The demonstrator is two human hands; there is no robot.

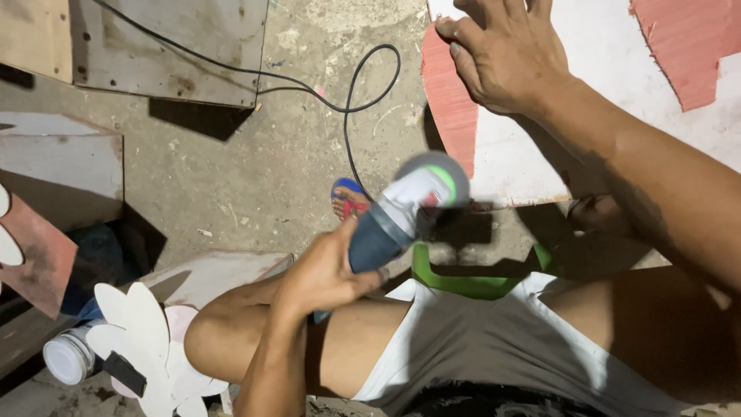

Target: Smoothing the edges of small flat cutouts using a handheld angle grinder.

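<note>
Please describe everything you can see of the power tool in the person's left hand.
The angle grinder has a dark blue body, a grey-white head and a round disc that looks blurred. The left hand grips its body above the bare thigh, with the head pointing up and right toward the white and pink board. A black cable trails across the concrete floor behind it.

The angle grinder point(401, 212) is dark blue along its body, pale grey at the head, with a green ring under a grey disc; its cable point(351, 93) runs black across the floor point(270, 170) — a dusty grey-beige, speckled; the board point(587, 100) is white with salmon-red patches; the sandal point(349, 197) shows blue with red straps; the stool point(463, 278) is bright green; the shorts point(494, 340) are grey, edged white; the flower cutout point(147, 340) is plain white — one petal faintly pink.
</note>
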